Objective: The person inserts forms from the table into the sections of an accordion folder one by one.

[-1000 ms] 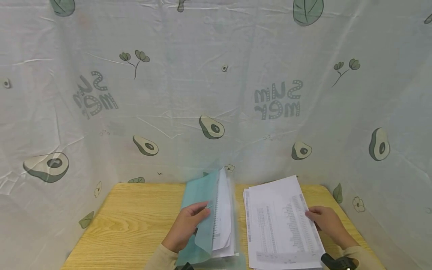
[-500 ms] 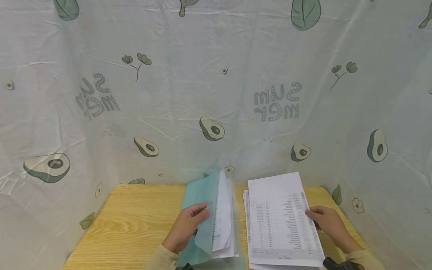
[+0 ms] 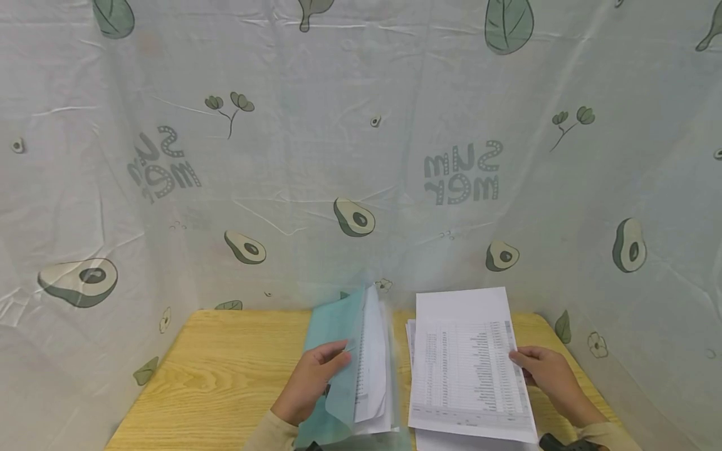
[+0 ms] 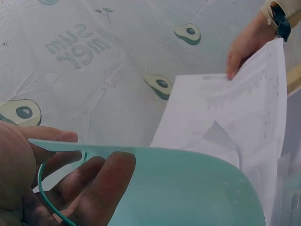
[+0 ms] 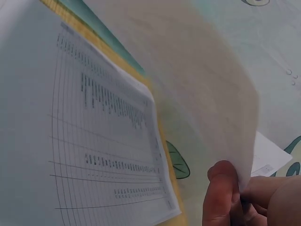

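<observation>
Left of the table's middle stands a teal plastic folder (image 3: pixel 333 329), its cover lifted part way. My left hand (image 3: pixel 307 380) grips the cover's edge between thumb and fingers; a thin teal elastic band (image 4: pixel 43 190) loops by the fingers in the left wrist view. White papers (image 3: pixel 372 376), one with a row of binding holes, lean inside the folder. At the right, my right hand (image 3: pixel 549 378) pinches the right edge of a printed sheet (image 3: pixel 465 369). Raised and tilted, that sheet covers most of other papers (image 3: pixel 474 441) on the table. In the right wrist view its pale side bends above a printed table page (image 5: pixel 113 141).
The wooden table (image 3: pixel 225 376) has pale grain and rounded far corners. A white curtain (image 3: pixel 293 156) with avocado prints hangs behind it and on both sides. A dark wristband (image 3: pixel 570 442) sits on my right wrist.
My right hand has lifted the printed sheet off the papers below, and its lower edge has risen, showing more of them. The left hand and folder stay in place.
</observation>
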Available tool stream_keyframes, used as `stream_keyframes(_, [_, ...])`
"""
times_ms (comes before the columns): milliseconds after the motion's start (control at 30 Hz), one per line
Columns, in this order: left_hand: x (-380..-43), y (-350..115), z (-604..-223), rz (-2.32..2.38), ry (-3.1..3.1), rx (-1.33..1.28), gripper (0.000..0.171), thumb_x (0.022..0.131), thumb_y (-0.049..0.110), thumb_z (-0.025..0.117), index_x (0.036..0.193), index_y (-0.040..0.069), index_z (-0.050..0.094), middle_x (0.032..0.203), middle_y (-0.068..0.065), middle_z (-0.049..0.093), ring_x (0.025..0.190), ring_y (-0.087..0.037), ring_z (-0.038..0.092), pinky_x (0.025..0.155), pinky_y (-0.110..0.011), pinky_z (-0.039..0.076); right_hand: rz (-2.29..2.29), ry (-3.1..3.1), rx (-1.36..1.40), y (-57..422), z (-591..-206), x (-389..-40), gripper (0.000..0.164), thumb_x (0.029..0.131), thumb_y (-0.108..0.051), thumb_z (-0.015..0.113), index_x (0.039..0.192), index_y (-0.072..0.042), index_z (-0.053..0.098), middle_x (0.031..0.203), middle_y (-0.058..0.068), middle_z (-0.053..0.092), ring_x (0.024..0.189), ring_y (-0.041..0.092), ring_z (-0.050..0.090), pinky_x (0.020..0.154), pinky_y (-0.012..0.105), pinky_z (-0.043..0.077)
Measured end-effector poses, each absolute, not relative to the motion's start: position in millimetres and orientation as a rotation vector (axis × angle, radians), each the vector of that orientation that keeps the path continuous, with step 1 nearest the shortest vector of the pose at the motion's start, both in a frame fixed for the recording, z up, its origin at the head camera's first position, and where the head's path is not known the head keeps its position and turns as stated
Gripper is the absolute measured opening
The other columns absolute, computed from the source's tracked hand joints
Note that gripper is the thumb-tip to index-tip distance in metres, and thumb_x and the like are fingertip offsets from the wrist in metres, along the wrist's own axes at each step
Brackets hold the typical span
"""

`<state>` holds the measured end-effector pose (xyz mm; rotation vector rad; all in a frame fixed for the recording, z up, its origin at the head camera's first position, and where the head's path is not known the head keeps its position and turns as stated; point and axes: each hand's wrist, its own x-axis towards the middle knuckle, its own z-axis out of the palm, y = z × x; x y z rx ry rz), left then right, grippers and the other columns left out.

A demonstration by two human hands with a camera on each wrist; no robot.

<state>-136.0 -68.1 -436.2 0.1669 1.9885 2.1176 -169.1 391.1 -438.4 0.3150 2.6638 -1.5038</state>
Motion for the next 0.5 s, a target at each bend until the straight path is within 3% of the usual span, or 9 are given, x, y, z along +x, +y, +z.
stream_keyframes(500, [-138.6,-66.9,-437.9,2.113,1.971,0.159,0.052,0.103,0.032,0.067,0.145,0.002,0.059,0.142,-0.019,0.061,0.103,-0.017,0.066,0.075,-0.031,0.058,-1.589,2.567,0.284,387.5,-438.1,-169.9,0.050,0.106,-0.023,0.061,0.133,0.020,0.055,0.098,0.008,0.074,0.082,0.016,0.070,0.070,0.030,0.059])
